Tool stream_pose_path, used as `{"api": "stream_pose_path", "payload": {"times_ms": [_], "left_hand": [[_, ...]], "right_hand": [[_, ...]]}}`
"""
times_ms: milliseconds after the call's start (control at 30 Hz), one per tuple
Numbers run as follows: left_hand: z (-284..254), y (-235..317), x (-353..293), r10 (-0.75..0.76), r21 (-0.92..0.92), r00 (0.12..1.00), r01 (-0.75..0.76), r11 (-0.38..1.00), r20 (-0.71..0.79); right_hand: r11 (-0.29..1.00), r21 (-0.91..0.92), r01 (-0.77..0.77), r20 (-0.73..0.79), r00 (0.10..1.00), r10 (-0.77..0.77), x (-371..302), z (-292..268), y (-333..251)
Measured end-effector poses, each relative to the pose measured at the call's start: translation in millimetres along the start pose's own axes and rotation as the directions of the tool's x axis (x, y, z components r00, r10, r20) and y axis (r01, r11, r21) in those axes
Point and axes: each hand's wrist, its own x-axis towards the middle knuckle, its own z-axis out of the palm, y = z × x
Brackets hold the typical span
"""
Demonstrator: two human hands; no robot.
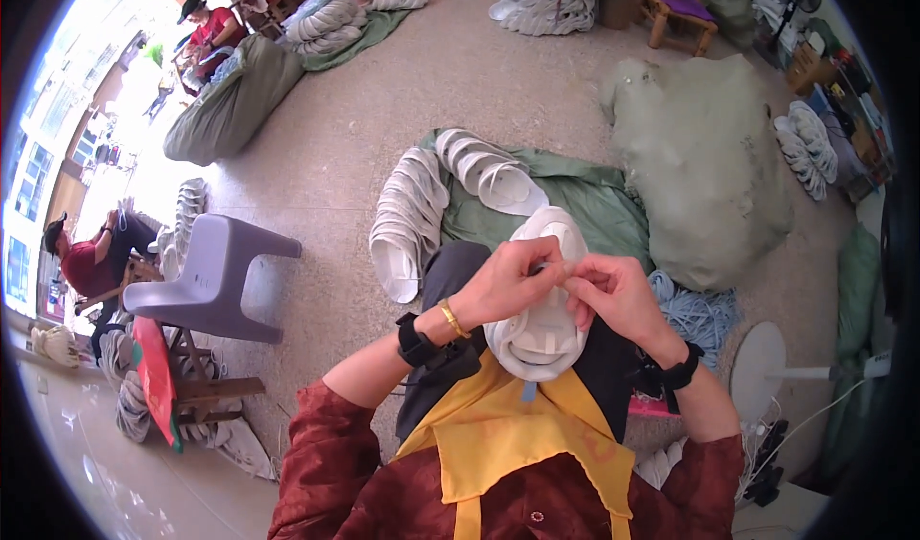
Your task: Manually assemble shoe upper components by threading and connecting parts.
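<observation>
A white shoe upper [540, 353] rests on my lap over the yellow apron [522, 435], its rounded opening toward me. Above its middle, my left hand [513, 281] is closed in a pinch, coming in from the left. My right hand [618, 293] meets it there, thumb and fingers also pressed together. Fingertips of both hands nearly touch, and whatever small thing they pinch is hidden. A bundle of light-blue laces [698, 315] lies on the floor beside my right knee.
Rows of stacked white shoe uppers [407, 214] lie ahead on a green cloth [599, 205]. A large stuffed sack [700, 171] stands to the right, near a white fan [759, 367]. At left are a grey plastic chair [216, 276] and a seated person [91, 262]; another person [211, 32] sits farther back.
</observation>
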Motion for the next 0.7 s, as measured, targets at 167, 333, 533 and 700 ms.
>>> {"api": "stream_pose_path", "payload": {"times_ms": [167,333,533,700], "left_hand": [[11,-11,24,-0.085,0.037,0.995,0.087,0.996,-0.048],[21,-20,41,-0.147,-0.097,0.986,0.14,0.985,-0.078],[18,-19,41,-0.201,-0.136,0.971,0.183,0.974,-0.13],[1,-30,25,-0.181,-0.164,0.968,0.153,0.975,-0.175]], "right_hand": [[0.997,-0.07,0.023,0.032,0.999,-0.021,22,-36,20],[0.996,0.045,0.071,0.051,0.996,-0.073,38,-51,28],[0.999,0.033,0.036,0.115,0.993,-0.04,47,-53,37],[0.982,-0.111,0.152,0.011,0.988,-0.152,52,-30,48]]}}
